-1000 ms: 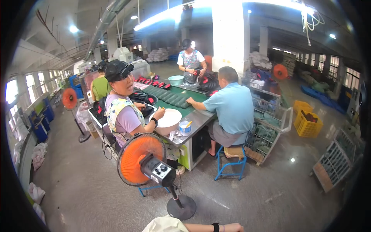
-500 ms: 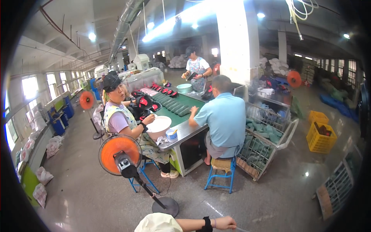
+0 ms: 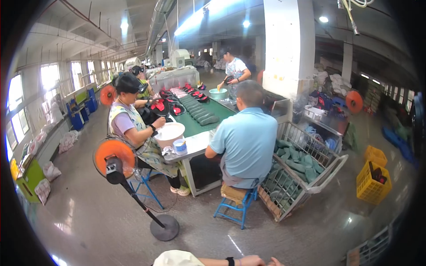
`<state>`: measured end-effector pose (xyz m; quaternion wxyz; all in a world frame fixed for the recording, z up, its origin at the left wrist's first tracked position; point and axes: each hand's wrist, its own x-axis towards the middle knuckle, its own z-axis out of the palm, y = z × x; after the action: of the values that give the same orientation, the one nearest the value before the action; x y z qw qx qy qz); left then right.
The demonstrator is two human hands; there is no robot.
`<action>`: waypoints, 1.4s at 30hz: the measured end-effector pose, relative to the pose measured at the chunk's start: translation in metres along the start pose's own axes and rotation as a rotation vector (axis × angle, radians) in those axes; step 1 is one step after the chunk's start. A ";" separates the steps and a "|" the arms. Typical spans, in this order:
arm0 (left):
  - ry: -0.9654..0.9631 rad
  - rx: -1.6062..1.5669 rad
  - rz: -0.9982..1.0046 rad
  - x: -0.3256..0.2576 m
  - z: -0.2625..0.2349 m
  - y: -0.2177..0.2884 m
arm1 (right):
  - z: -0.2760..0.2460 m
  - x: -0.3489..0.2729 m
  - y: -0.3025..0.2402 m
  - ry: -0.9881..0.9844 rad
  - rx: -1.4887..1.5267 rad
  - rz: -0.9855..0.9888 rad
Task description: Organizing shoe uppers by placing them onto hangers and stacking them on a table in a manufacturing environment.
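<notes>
At the lower edge, my left forearm reaches to the right from a cream sleeve (image 3: pixel 176 258), with a black band (image 3: pixel 230 261) on the wrist. My left hand (image 3: pixel 252 260) is partly cut off by the picture's edge, so its fingers cannot be made out. Just right of it, only a small part of my right hand (image 3: pixel 275 262) shows. The two hands are close together, and no object is visible in either. The nearest thing ahead of them is a stool (image 3: pixel 235 195) with blue legs, on which a person in a light blue shirt (image 3: pixel 244 142) sits.
A standing orange fan (image 3: pixel 115 159) is at left. A long green-topped table (image 3: pixel 204 128) bears dark green pads and red-black pieces; a person in an apron (image 3: pixel 137 128) sits beside it near a white tub (image 3: pixel 169 133). A wire cart (image 3: pixel 293 177) and yellow crates (image 3: pixel 373 184) stand right.
The view has shifted, so the fan and stools sit further left. My left hand is lower in the picture, and part of my right hand has come into view beside it.
</notes>
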<state>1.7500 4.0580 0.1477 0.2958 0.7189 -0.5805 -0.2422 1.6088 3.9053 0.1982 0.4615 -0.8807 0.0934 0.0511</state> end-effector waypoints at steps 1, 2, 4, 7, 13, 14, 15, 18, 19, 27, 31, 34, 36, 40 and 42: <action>0.005 -0.018 0.000 0.035 0.000 0.002 | -0.019 0.006 0.005 -0.128 0.411 0.133; 0.083 -0.124 0.024 0.069 -0.001 0.004 | -0.024 0.013 0.032 0.112 0.486 -0.014; 0.197 -0.243 0.085 0.134 -0.006 0.013 | -0.080 -0.002 0.079 0.083 0.728 0.144; 0.190 -0.314 0.179 0.221 -0.018 0.031 | -0.158 -0.018 0.118 0.096 0.696 0.255; -0.201 -0.431 0.409 0.322 0.036 0.094 | -0.224 -0.002 0.162 0.667 0.158 0.076; -0.246 -0.365 0.411 0.338 0.049 0.090 | -0.235 0.004 0.182 0.759 0.546 0.253; -0.280 -0.364 0.445 0.360 0.052 0.089 | -0.246 0.011 0.201 0.842 0.946 0.415; -0.305 -0.858 0.070 0.421 0.059 0.084 | -0.288 0.026 0.221 0.594 1.851 -0.065; -0.494 -0.982 -0.173 0.451 0.055 0.082 | -0.304 0.023 0.244 0.634 1.851 -0.085; -0.611 -1.352 -0.234 0.644 0.051 0.134 | -0.491 0.039 0.334 0.597 0.691 0.172; -0.432 -0.410 0.138 0.721 0.049 0.131 | -0.556 0.082 0.411 0.540 0.245 0.183; -0.508 -0.577 -0.023 0.764 0.069 0.095 | -0.596 0.134 0.428 0.409 0.406 -0.041; -0.271 -0.613 0.144 0.789 0.048 0.093 | -0.631 0.165 0.433 0.245 0.222 -0.020; -0.221 -1.251 -0.207 0.871 0.054 0.031 | -0.680 0.247 0.461 0.204 0.043 -0.020; -0.251 -1.097 -0.221 0.925 0.003 0.045 | -0.700 0.289 0.502 0.276 0.007 -0.111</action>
<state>1.9099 3.1465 0.1733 0.5274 0.4825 -0.3221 -0.6207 1.7881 3.0163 0.1419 0.4495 -0.8816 0.1071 -0.0966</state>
